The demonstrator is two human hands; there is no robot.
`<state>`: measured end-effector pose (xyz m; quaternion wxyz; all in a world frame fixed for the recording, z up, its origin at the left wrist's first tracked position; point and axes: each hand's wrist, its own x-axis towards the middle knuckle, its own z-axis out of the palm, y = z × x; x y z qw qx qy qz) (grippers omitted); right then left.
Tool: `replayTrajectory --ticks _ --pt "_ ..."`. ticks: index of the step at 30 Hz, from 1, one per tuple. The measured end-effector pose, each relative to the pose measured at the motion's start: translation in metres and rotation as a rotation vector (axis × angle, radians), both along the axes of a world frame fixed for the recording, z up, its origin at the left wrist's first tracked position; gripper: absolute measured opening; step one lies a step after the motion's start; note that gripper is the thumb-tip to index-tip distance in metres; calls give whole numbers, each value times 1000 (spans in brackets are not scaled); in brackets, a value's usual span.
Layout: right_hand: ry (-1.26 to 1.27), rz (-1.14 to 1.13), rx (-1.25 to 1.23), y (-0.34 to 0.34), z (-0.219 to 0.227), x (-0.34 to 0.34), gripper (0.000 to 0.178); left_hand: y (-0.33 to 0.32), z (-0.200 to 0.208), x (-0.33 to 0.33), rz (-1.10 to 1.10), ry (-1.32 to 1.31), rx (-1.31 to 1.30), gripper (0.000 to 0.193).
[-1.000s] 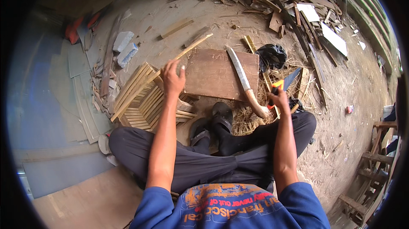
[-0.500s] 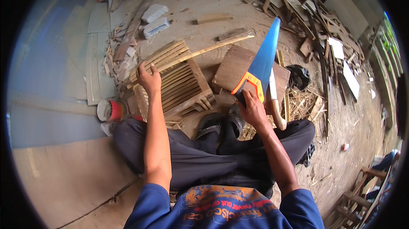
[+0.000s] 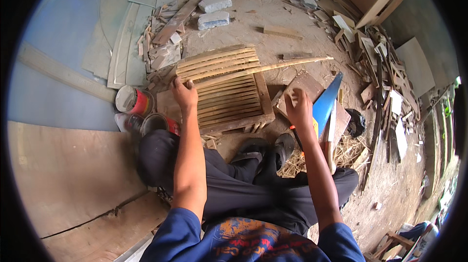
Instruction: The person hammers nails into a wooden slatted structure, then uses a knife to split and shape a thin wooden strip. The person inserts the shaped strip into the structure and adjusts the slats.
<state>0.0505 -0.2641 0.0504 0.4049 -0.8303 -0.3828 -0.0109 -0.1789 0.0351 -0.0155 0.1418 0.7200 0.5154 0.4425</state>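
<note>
A slatted wooden frame (image 3: 265,95) lies on the floor in front of my crossed legs. Across its top runs a long thin wooden strip (image 3: 292,62), its right end sticking out past the frame. My left hand (image 3: 185,95) is closed around the strip's left end, at the frame's left side. A handsaw (image 3: 325,103) with a blue blade rests against a brown wooden block (image 3: 304,83); my right forearm partly covers its orange and yellow handle. My right hand (image 3: 299,108) is off the saw, over the block, fingers apart and slightly bent, holding nothing visible.
A machete-like tool with a wooden handle (image 3: 330,150) lies beside the saw. Paint cans (image 3: 142,102) stand left, near my knee. White blocks (image 3: 214,20) and a plank (image 3: 282,32) lie farther off. Scrap wood (image 3: 385,76) is heaped right, with straw-like shavings (image 3: 291,164) by my feet.
My right hand has let go of the saw, which now lies lower by the block. My left hand still grips the strip. The view has shifted, moving the scene right and down.
</note>
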Motion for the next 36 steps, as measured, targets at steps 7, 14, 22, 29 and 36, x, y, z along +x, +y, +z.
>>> replayTrajectory --ticks 7,14,22,29,36 --pt "929 -171 250 127 -55 52 48 -5 8 0 -4 -90 28 27" --pt "941 -210 536 143 -77 39 20 -13 18 -16 76 -91 -251 28" --pt "977 -187 542 138 -77 36 17 -12 -3 -23 142 -473 -316 24" --pt "942 -170 602 135 -75 33 15 -11 -2 -20 140 -582 -311 18" --pt "990 -188 601 134 -69 27 15 -10 -5 -22 124 -597 -310 16"
